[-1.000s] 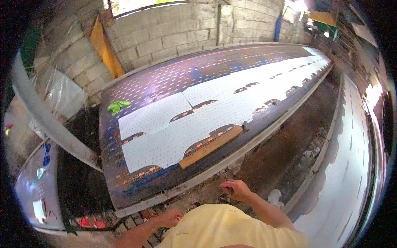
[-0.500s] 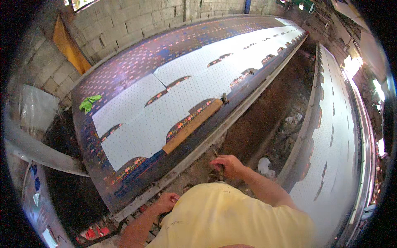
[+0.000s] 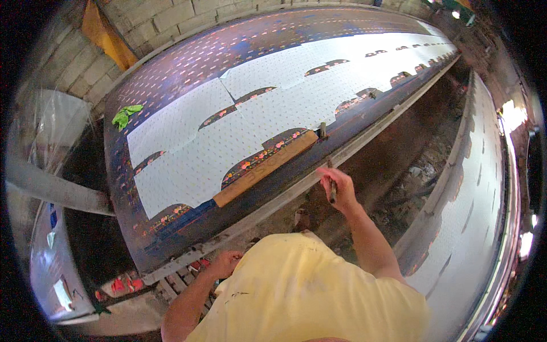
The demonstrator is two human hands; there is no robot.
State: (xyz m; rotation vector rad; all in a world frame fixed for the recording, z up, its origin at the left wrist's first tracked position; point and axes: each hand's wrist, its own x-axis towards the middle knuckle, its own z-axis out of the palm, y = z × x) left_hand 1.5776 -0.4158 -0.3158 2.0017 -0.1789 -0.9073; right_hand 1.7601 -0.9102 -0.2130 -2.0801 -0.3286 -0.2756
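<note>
My right hand (image 3: 341, 189) is raised by the near metal rail (image 3: 296, 191) of a long printing table (image 3: 188, 62) and grips a thin dark tool (image 3: 332, 187). Low by the table's near corner, my left hand (image 3: 225, 264) touches the frame, its fingers curled; whether it grips anything I cannot tell. A wooden bar (image 3: 265, 169) lies on white dotted fabric sheets (image 3: 239, 125) pinned over the dark patterned table top. A small dark block (image 3: 322, 130) stands at the bar's far end.
A green rag (image 3: 126, 115) lies at the table's left end. A second table with white fabric (image 3: 473, 216) runs along the right. Rubble covers the aisle floor (image 3: 410, 165). Block wall (image 3: 165, 17) and an orange board (image 3: 105, 34) stand behind; plastic sheeting (image 3: 51, 131) at left.
My right hand has risen from the floor beside the rail and now holds the thin dark tool up near the rail. The view has shifted right along the table.
</note>
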